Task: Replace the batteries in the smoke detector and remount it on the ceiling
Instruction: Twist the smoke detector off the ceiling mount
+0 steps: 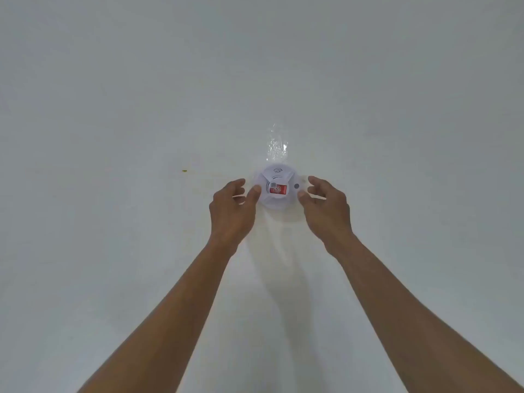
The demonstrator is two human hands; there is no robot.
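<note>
A round white smoke detector [277, 186] with a red label sits flat against the white ceiling [141, 109]. Both arms reach up to it. My left hand [233, 207] is at its left side, thumb tip touching the rim, the other fingers curled and spread. On the right, my right hand [326, 204] has its thumb at the rim and its fingers bent around a thin clear strip beside the detector. Whether either hand truly grips the detector is unclear.
A crinkled piece of clear tape [276, 144] is stuck to the ceiling just beyond the detector. A tiny yellow speck [184, 171] marks the ceiling to the left. Plain white ceiling fills the whole view.
</note>
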